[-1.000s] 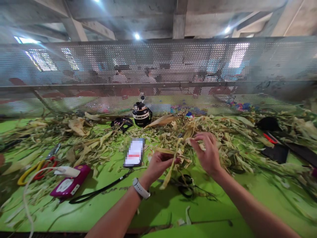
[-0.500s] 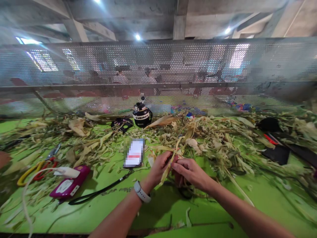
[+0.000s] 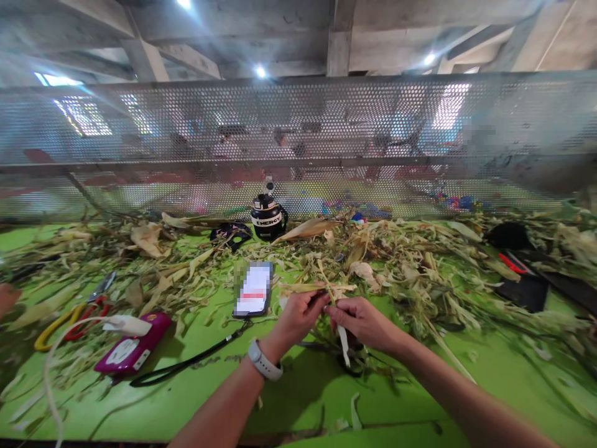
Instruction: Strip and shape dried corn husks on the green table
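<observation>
My left hand (image 3: 298,316), with a pale watch on its wrist, is closed in a pinch on a yellowish corn husk strip (image 3: 298,287) that lies roughly level. Close beside it, my right hand (image 3: 361,318) pinches another narrow husk strip (image 3: 344,345), whose pale end hangs down below the fingers and whose other end sticks up above them. The two strips cross between my fingertips, and the crossing itself is partly hidden. Under my right hand is a dark, tangled item that I cannot make out. A lit phone (image 3: 253,289) lies just left of my hands.
Loose dried husks (image 3: 410,267) cover much of the green table (image 3: 196,407). On the left are scissors (image 3: 96,305) and a magenta power bank (image 3: 133,348) with a white cable. A black jug (image 3: 268,218) stands before a perforated metal screen (image 3: 298,124). Another person's hand (image 3: 8,298) shows far left.
The husk strip at my right hand has swung from leaning down-left to hanging down-right. Another strip now shows level across my fingertips. Both hands remain close together.
</observation>
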### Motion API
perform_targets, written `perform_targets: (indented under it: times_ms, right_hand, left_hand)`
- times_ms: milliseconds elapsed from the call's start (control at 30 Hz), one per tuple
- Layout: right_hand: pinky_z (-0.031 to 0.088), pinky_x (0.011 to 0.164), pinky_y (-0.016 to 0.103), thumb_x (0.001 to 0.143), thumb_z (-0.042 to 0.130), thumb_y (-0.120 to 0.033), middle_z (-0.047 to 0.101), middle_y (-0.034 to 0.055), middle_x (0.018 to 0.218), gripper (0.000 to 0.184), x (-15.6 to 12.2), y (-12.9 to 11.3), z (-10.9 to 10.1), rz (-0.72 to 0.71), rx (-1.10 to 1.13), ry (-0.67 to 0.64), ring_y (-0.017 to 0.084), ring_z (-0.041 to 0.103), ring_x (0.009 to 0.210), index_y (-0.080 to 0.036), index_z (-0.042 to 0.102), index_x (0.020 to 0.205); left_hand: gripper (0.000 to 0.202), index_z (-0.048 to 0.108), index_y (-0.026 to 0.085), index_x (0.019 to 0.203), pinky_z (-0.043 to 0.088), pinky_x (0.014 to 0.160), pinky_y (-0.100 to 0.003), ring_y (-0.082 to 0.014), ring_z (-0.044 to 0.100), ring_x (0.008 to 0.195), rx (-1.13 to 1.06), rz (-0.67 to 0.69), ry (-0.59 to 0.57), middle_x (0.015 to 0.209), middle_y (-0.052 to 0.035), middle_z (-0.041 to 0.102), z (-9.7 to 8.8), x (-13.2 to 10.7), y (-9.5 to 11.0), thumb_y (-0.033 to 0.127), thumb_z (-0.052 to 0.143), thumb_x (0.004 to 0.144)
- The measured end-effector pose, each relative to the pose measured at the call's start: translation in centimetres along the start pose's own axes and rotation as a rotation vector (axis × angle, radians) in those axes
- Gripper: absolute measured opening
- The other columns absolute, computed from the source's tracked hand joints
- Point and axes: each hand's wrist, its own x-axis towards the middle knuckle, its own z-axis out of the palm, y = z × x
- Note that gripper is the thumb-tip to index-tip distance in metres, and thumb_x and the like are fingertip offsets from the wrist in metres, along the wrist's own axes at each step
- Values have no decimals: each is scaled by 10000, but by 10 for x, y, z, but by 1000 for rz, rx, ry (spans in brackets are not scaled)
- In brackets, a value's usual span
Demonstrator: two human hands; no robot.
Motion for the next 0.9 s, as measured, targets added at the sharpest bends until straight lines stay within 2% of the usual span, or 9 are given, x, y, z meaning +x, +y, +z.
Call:
perform_targets:
  times_ms: [67, 133, 300, 400, 500, 567, 633, 800, 900]
  right_hand:
    - [319, 391, 182, 803, 478, -555, 429, -55, 458, 432, 1, 1, 1, -11, 24, -5, 71, 414, 400, -163, 526, 627]
    - [316, 393, 181, 794, 496, -551, 430, -56, 468, 426, 1, 1, 2, -14, 31, -7, 67, 412, 402, -164, 508, 616]
    - [282, 423, 186, 775, 559, -494, 397, -62, 499, 383, 0, -3, 2, -20, 17, -26, 56, 360, 441, -156, 488, 609]
    - [323, 479, 202, 770, 582, -457, 449, -45, 580, 320, 1, -5, -1, -46, 150, -29, 72, 402, 509, -145, 536, 713]
    - [346, 495, 216, 788, 541, -494, 478, -42, 581, 337, 3, -3, -4, -37, 368, 94, 82, 426, 506, -158, 537, 761]
    - [314, 458, 208, 799, 508, -524, 462, -52, 548, 355, 6, -1, -6, -40, 498, 185, 77, 396, 465, -172, 534, 763]
    - [264, 426, 200, 782, 546, -510, 444, -63, 518, 333, 8, 2, -6, -55, 588, 238, 67, 355, 433, -178, 537, 756]
    - [239, 428, 203, 710, 665, -424, 421, -67, 460, 345, 11, 3, 1, -70, 654, 347, 52, 321, 417, -168, 474, 583]
    - [296, 454, 206, 689, 682, -409, 436, -62, 472, 321, 10, 2, 2, -43, 655, 311, 61, 356, 434, -170, 493, 588]
  left_hand:
    - [285, 604, 170, 1041, 434, 846, -294, -188, 560, 915, -91, -29, -18, 993, -63, 634, -5, -2, 5, 319, 494, 825]
    - [320, 573, 200, 1123, 433, 844, -299, -189, 546, 938, -129, -78, -60, 1034, -55, 614, -9, -4, 9, 314, 465, 844]
    - [283, 634, 169, 925, 450, 768, -289, -180, 558, 828, -167, -50, -58, 868, -57, 631, -9, -3, 15, 381, 464, 847]
    - [272, 631, 162, 893, 437, 726, -272, -165, 542, 790, -106, -23, -81, 830, -42, 619, -8, -2, 17, 382, 480, 842]
    - [278, 626, 158, 884, 415, 667, -254, -144, 506, 725, -106, -33, -112, 770, -26, 588, -8, -3, 18, 397, 493, 835]
    - [279, 631, 157, 890, 398, 639, -246, -133, 484, 689, -129, -46, -154, 749, -23, 579, -8, -4, 18, 401, 515, 824]
    - [274, 636, 155, 876, 385, 630, -240, -127, 473, 678, -167, -50, -211, 743, -22, 577, -6, -5, 17, 399, 524, 819]
    - [277, 638, 138, 781, 377, 622, -238, -127, 479, 673, -211, -55, -247, 703, -24, 571, -6, -8, 19, 400, 550, 804]
    - [272, 648, 139, 747, 394, 632, -240, -138, 511, 687, -236, -49, -259, 706, -32, 593, -9, -9, 22, 399, 574, 786]
